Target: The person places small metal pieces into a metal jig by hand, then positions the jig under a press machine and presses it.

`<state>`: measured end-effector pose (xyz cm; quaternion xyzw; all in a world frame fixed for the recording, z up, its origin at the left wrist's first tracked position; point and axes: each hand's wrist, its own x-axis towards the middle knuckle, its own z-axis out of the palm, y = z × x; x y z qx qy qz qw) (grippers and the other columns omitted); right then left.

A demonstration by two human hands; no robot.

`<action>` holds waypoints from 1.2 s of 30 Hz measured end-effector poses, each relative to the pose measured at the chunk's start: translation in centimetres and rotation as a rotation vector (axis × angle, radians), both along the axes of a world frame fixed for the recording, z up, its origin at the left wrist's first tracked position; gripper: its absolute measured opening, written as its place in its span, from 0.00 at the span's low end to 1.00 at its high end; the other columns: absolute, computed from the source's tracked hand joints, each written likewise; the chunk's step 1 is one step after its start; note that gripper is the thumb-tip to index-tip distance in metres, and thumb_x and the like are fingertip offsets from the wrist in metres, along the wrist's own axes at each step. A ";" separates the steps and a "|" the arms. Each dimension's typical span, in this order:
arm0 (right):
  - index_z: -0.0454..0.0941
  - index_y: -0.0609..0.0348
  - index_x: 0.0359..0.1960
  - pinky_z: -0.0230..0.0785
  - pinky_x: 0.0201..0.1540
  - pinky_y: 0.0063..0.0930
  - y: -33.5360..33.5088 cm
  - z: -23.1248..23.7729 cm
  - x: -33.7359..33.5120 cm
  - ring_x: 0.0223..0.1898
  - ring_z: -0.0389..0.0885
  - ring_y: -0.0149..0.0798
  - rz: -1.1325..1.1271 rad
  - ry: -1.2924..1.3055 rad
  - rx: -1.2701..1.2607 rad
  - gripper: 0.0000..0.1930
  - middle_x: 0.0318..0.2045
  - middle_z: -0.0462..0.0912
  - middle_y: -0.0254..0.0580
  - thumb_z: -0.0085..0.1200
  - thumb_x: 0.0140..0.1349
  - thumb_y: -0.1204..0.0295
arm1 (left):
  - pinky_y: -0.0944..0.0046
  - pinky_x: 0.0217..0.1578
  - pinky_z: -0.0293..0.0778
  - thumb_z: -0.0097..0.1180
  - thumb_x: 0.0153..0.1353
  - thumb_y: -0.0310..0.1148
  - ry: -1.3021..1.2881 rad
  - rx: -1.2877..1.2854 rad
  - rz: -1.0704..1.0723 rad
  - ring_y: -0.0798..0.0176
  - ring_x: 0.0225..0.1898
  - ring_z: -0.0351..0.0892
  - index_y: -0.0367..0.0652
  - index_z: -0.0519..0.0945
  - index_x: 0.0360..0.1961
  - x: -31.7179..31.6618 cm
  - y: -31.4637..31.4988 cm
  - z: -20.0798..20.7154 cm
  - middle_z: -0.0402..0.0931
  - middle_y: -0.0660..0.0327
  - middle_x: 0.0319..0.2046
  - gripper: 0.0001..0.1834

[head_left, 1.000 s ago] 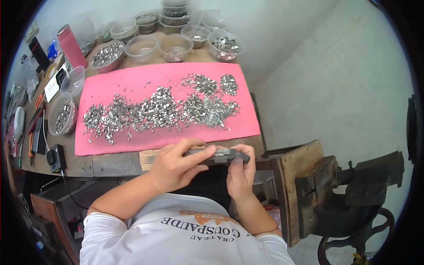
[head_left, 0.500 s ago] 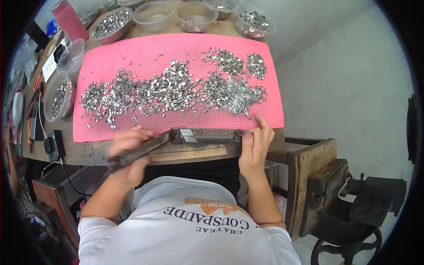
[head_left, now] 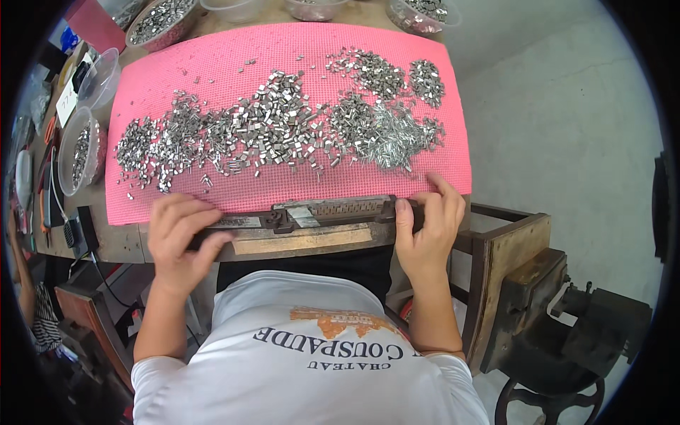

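Left hand (head_left: 183, 237) has its grip wrapped on one end of a bar (head_left: 327, 219), and the right hand (head_left: 432, 230) is clamped on the other, thumb on top. Bar's long, dark, kinda grimy metal, sitting crosswise at the tabletop's (head_left: 127, 244) front edge, with a dotted strip on its right half and a pale shiny plate (head_left: 303, 216) mid-length. Just beyond: pink mat (head_left: 234, 57) heaped with silvery bits (head_left: 280, 117).

Heaped metal pieces (head_left: 278, 117) and a dark machine (head_left: 598, 329) suggest a workshop.
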<state>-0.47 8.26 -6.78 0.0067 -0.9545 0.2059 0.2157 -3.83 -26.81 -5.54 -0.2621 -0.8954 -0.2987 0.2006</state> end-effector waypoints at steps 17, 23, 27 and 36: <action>0.81 0.57 0.40 0.60 0.57 0.34 -1.0 2.3 -1.4 0.46 0.83 0.39 0.344 -0.119 -0.611 0.08 0.40 0.90 0.35 0.67 0.61 0.77 | 0.61 0.33 0.74 0.72 0.51 0.23 -0.071 0.223 -0.232 0.60 0.32 0.82 0.45 0.90 0.49 -2.1 10.0 -0.2 0.83 0.64 0.32 0.22; 0.79 0.65 0.43 0.78 0.46 0.33 2.1 6.4 -10.5 0.40 0.85 0.39 0.132 0.079 -0.525 0.06 0.37 0.86 0.45 0.60 0.68 0.77 | 0.58 0.32 0.72 0.73 0.48 0.23 -0.049 0.172 -0.272 0.56 0.31 0.83 0.41 0.88 0.49 -1.8 9.8 -0.2 0.83 0.59 0.32 0.23; 0.79 0.66 0.44 0.79 0.46 0.37 5.1 8.9 -21.6 0.41 0.89 0.42 0.120 0.410 -0.341 0.08 0.37 0.88 0.47 0.60 0.69 0.74 | 0.64 0.33 0.72 0.72 0.50 0.29 -0.030 0.164 -0.277 0.65 0.33 0.82 0.47 0.90 0.47 -2.0 9.8 -0.3 0.84 0.68 0.33 0.19; 0.83 0.62 0.55 0.80 0.51 0.35 6.5 6.7 -28.2 0.45 0.91 0.39 0.158 0.195 -0.279 0.17 0.43 0.91 0.49 0.64 0.67 0.70 | 0.64 0.34 0.72 0.70 0.49 0.30 -0.052 0.167 -0.322 0.65 0.35 0.82 0.50 0.90 0.45 -2.2 9.7 -0.5 0.84 0.68 0.36 0.18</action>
